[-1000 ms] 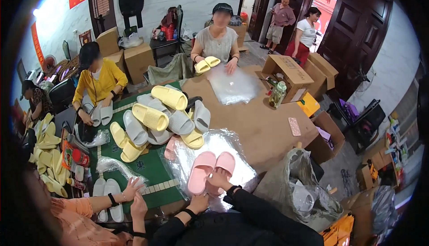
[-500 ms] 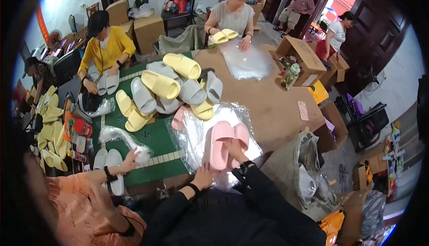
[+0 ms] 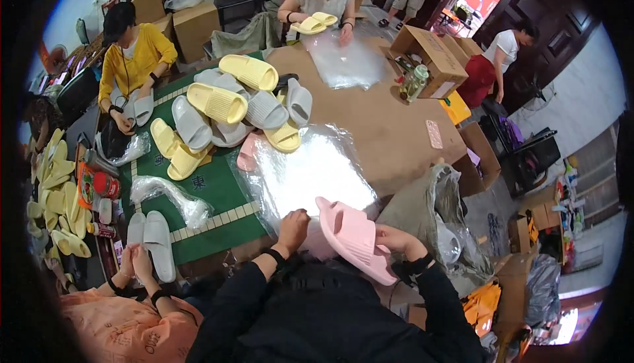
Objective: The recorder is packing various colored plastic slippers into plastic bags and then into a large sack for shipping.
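My right hand (image 3: 395, 237) grips a pink slipper (image 3: 356, 237), tilted up off the table close to my chest. A second pink slipper seems to lie under it; most of it is hidden. My left hand (image 3: 293, 226) is closed at the near edge of a stack of clear plastic bags (image 3: 304, 171) spread on the brown table (image 3: 389, 132). Whether it pinches a bag or the slipper I cannot tell. Another pink slipper (image 3: 248, 152) lies at the far left edge of the bags.
A pile of yellow and grey slippers (image 3: 224, 112) sits on the green mat (image 3: 218, 191). A person in orange at my left holds grey slippers (image 3: 153, 241). Two more people sit across the table. An open bag (image 3: 436, 218) and cardboard boxes (image 3: 429, 59) stand at right.
The pink slippers have come off the plastic bags toward me and now tilt up in my right hand. My head has leaned further over the table.
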Motion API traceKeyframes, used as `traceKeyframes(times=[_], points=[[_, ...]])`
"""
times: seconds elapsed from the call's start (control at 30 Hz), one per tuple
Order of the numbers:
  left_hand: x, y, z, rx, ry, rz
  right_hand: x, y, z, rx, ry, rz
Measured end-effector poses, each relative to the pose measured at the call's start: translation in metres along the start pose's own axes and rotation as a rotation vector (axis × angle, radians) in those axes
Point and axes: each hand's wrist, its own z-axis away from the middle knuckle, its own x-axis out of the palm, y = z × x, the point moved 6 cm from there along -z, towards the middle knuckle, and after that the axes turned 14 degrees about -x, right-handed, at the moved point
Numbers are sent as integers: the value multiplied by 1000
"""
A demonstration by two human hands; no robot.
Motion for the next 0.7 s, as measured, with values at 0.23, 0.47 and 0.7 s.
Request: traceKeyframes(times=[0.23, 0.47, 0.7], points=[[18, -35, 15, -287, -345, 45, 37, -16, 29, 219, -215, -68], [14, -13, -10, -364, -185, 288, 30, 6, 27, 84, -156, 93], [60, -44, 23, -145, -722, -237, 33, 0, 24, 167, -176, 88]])
